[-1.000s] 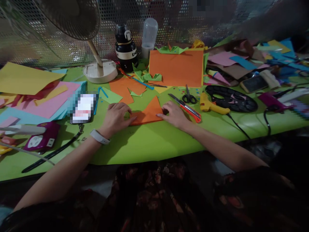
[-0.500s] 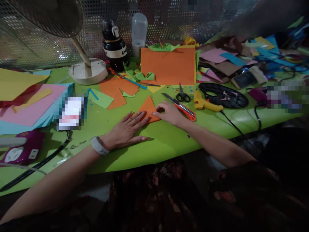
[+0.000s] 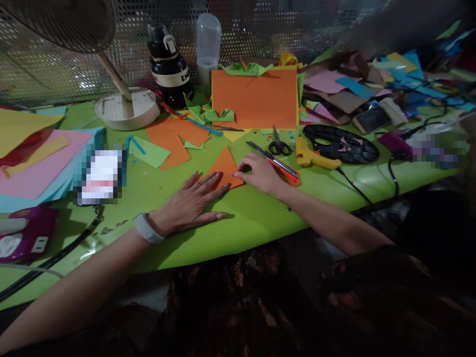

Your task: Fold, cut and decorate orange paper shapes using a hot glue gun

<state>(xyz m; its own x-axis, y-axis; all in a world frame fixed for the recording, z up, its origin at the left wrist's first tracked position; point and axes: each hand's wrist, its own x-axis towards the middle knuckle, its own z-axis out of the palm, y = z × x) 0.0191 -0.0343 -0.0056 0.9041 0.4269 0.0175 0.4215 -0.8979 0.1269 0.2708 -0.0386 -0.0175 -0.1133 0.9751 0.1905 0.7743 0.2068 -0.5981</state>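
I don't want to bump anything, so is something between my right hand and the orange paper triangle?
Nothing visible: your right hand touches the orange paper triangle. Your left hand partly covers its left side; the craft knife lies beyond your right hand.

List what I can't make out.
All in the head view:
Folded orange paper: left part, hidden under the left hand.
Right hand: whether it pinches the paper; its curl hides that.
Phone: screen content, pixelated.
Fan: top, cut off by the upper edge.
Leftmost purple box: cut off by the left edge.
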